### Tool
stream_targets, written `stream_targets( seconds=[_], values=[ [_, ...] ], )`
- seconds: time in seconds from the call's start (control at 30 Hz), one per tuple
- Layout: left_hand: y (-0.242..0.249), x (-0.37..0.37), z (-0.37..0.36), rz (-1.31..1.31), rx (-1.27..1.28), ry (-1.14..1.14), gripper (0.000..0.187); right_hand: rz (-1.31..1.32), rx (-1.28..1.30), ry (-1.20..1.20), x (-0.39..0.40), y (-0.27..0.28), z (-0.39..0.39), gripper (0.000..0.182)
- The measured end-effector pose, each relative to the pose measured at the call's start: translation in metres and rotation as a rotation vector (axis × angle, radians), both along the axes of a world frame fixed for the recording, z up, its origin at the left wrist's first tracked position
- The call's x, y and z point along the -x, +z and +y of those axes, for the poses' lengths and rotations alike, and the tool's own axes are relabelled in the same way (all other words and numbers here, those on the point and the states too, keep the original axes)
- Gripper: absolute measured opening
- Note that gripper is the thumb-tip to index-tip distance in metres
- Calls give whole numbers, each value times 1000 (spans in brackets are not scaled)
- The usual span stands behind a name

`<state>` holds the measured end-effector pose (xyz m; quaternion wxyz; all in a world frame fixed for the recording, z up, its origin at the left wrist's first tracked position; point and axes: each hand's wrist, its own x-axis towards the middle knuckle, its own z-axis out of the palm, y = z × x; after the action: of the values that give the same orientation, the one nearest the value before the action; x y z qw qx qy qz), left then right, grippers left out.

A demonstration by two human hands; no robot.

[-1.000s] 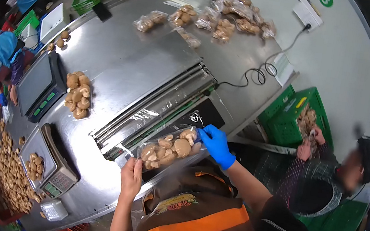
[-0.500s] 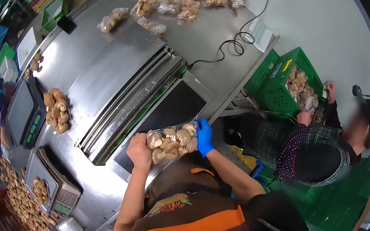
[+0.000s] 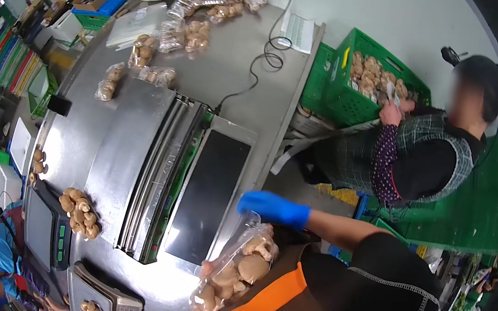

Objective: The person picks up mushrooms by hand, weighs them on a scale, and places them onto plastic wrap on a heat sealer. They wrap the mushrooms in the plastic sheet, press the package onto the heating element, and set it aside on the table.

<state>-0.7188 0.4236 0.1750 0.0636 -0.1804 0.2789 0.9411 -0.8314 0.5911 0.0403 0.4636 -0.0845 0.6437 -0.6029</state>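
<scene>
A clear plastic bag of brown mushrooms (image 3: 249, 269) is tilted close against the dark apron. My bare left hand (image 3: 206, 269) grips its side, with most of the fingers hidden behind the film. At the upper end of the bag, my blue-gloved right hand (image 3: 273, 209) has its fingers closed at the loose film. Just beyond the bag lies the flat black plate (image 3: 208, 197) of a wrapping machine. The machine's long metal rollers (image 3: 157, 174) run alongside that plate.
Several bagged mushrooms (image 3: 197, 37) lie at the table's far end. Scales (image 3: 48, 223) and a loose mushroom pile (image 3: 80, 213) are at left. A black cable (image 3: 253, 76) crosses the steel table. A co-worker (image 3: 416, 141) handles mushrooms in a green crate (image 3: 358, 101).
The bag has come off the machine's edge towards my body and been tipped steeply. My gloved hand has shifted to its upper end. The view has turned, and the co-worker's hands have moved together.
</scene>
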Motion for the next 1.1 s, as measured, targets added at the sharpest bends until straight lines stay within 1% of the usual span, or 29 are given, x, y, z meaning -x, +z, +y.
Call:
stream_targets(
  seconds=[0.03, 0.07, 0.1, 0.17, 0.2, 0.23, 0.3, 0.37, 0.43, 0.47, 0.5, 0.53, 0.57, 0.6, 0.63, 0.7, 0.73, 0.8, 0.83, 0.9, 0.97, 1.03, 1.07, 1.1],
  values=[
    [-7, -4, -11, -3, -27, -112, 36, -183, 119, -154, 12, 51, 3, 43],
    [-17, -8, -24, -9, -42, -219, 37, -186, 117, -138, 13, 77, 3, 43],
    [-27, -11, -35, -28, -51, -315, 37, -41, 181, 35, 11, 96, 3, 43],
    [-43, -10, -48, -70, -88, -442, 38, 267, 316, 395, 16, 124, -2, 50],
    [-50, -8, -51, -87, -117, -472, 39, 219, 168, 367, 14, 133, -10, 49],
    [-57, -4, -51, -95, -150, -479, 39, 248, 69, 322, 20, 128, -15, 43],
    [-69, 5, -56, -104, -228, -409, 40, -22, -56, 33, 36, 111, -20, 28],
    [-75, 14, -67, -85, -215, -205, 41, 233, 211, -298, 69, 40, -1, 32],
    [-73, 14, -87, -95, 121, 231, 32, 733, 21, -493, 107, 41, -14, 37],
    [-71, 12, -104, -127, 522, 375, 30, 731, 46, -448, 120, 53, -23, 37],
    [-84, 11, -123, -191, 795, 613, 29, 153, 263, -601, 133, 73, -33, 38],
    [-92, 6, -144, -345, 1222, 805, 33, -445, 439, -717, 144, 84, -45, 39],
    [-84, 10, -169, -439, 1334, 925, 47, -446, 432, -692, 152, 78, -62, 39],
    [-79, 10, -193, -534, 1620, 981, 60, -337, 385, -454, 158, 65, -81, 39],
    [-80, 11, -219, -600, 1761, 1006, 74, -223, 337, -218, 164, 60, -101, 38],
    [-84, 12, -255, -681, 1745, 1049, 89, 131, 206, -74, 159, 82, -193, 39],
    [-86, 13, -264, -681, 1740, 1068, 89, 170, 217, 53, 162, 85, -239, 38],
    [-92, 12, -277, -731, 1665, 966, 103, 257, 230, 308, 158, 91, -333, 37],
    [-94, 14, -281, -740, 1660, 976, 103, 437, 209, 510, 158, 83, -378, 41],
    [-96, 18, -277, -762, 1631, 934, 112, 694, 380, 629, 143, 61, -458, 43],
    [-98, 22, -282, -817, 1625, 913, 111, 992, 532, 820, 133, 37, -528, 49],
    [-102, 29, -288, -823, 1634, 877, 115, 1113, 556, 996, 116, 24, -568, 43],
    [-103, 33, -290, -845, 1633, 833, 118, 1082, 537, 1007, 114, 20, -577, 43],
    [-111, 36, -292, -884, 1685, 763, 118, 917, 421, 1115, 113, 20, -577, 43]
  ],
)
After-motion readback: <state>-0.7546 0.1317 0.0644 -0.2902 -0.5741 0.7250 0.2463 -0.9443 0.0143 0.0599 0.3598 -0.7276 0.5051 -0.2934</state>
